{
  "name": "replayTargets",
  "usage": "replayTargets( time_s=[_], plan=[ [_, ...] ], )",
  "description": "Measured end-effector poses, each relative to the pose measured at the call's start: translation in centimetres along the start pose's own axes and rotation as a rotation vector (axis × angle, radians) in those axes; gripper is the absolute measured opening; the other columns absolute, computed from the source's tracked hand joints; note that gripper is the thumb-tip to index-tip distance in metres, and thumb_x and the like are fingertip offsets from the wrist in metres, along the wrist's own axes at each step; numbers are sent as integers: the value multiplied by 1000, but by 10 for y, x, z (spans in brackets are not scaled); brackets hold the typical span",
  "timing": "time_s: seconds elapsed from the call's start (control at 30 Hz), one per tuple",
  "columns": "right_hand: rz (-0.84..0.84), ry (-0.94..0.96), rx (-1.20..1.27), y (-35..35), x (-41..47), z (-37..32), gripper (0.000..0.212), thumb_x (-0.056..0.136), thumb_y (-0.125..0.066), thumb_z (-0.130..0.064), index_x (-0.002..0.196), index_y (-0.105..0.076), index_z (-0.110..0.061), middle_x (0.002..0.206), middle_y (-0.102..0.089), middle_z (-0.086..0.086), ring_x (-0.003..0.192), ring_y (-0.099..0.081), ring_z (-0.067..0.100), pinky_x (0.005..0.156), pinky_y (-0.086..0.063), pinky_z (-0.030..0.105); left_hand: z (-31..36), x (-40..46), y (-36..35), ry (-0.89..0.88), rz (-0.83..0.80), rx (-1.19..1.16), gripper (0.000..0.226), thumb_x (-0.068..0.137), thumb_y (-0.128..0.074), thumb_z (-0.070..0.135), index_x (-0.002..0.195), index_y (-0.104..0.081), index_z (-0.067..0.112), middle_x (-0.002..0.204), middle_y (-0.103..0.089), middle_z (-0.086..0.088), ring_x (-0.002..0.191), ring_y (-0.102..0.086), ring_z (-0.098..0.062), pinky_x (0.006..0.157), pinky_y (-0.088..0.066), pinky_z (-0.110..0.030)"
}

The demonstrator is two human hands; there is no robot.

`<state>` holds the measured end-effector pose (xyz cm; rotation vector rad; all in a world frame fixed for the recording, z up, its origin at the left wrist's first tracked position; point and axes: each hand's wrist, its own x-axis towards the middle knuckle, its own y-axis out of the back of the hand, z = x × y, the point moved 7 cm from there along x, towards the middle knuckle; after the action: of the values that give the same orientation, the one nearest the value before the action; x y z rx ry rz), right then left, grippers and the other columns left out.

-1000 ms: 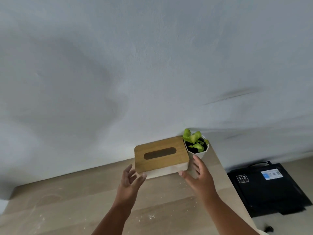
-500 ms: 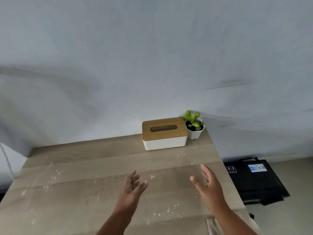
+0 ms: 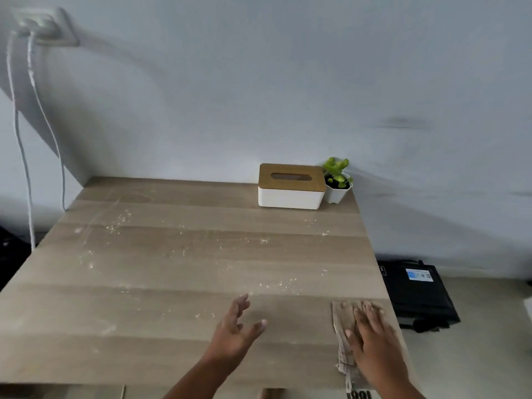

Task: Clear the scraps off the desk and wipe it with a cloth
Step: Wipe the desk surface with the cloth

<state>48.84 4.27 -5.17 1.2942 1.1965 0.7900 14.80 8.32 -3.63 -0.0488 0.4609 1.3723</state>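
Left hand [image 3: 236, 329] loose over the desk [image 3: 172, 269], right hand [image 3: 371, 335] flat on the cloth [image 3: 342, 318], crumbs [image 3: 184, 240] everywhere (tiny white bits), box [image 3: 290, 187] and plant [image 3: 336, 180] at the back.

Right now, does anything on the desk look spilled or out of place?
Yes. Pale crumbs are scattered across the desk, thickest toward the far left and centre. The tissue box and small plant sit squarely in the far right corner. The right hand rests on a cloth.
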Motion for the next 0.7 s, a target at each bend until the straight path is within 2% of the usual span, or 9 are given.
replayTargets(
  time_s=[0.07,0.13,0.27,0.33,0.43,0.57,0.63,0.7],
  plan=[
    [-48,10,-26,-1,0,1,65,105,-30,-58,163,-15,-33,174,1,-3,160,0,26,126,-15,40,-6,-14,-8,-11,-13,53,75,86,-81,39,150,-43,29,142,-54,8,132,-49,-1,111,-46,-37],
    [-80,9,-21,-1,-2,-2,65,106,-29,-56,164,-15,-31,174,4,-1,160,1,28,126,-18,42,-10,-24,-14,-25,-15,131,78,84,-81,45,150,-43,30,142,-53,8,131,-52,-11,111,-45,-37],
    [-120,-18,-22,-4,-11,-2,64,106,-32,-54,163,-18,-31,174,7,1,160,2,29,126,-19,44,-10,-32,-30,-110,0,322,84,82,-77,56,153,-40,30,141,-45,18,135,-40,-6,113,-32,-18],
    [-123,-23,-30,-5,-16,-1,64,105,-34,-55,163,-17,-33,173,9,0,160,2,29,126,-18,43,-10,-31,-42,-157,-1,415,87,82,-71,63,154,-38,29,144,-41,19,141,-32,-7,115,-23,-14],
    [-126,-25,-35,-5,-21,-1,64,105,-34,-54,163,-18,-32,173,10,0,160,3,28,127,-18,43,-8,-26,-60,-227,-12,551,91,82,-61,71,156,-37,23,156,-37,11,148,-24,-11,123,-15,-20],
    [-87,-43,-25,-3,-20,-1,63,101,-32,-42,162,-26,-27,174,3,3,160,1,28,126,-22,46,-5,-17,-76,-231,110,608,93,76,-47,80,151,-44,27,158,-36,13,150,-21,-12,127,-12,-29],
    [-35,-43,34,-5,-19,0,70,96,-22,-47,161,-29,-24,173,-4,4,160,0,28,126,-20,47,-8,-11,-84,-218,155,643,91,75,-48,81,149,-47,28,161,-35,10,153,-20,-14,128,-15,-38],
    [-17,-35,82,-10,-16,4,77,96,-18,-64,164,-20,-28,173,3,-1,160,9,23,128,-9,46,-12,-6,-91,-217,182,712,89,76,-52,79,149,-49,27,163,-34,6,155,-19,-18,128,-16,-43]
  ],
)
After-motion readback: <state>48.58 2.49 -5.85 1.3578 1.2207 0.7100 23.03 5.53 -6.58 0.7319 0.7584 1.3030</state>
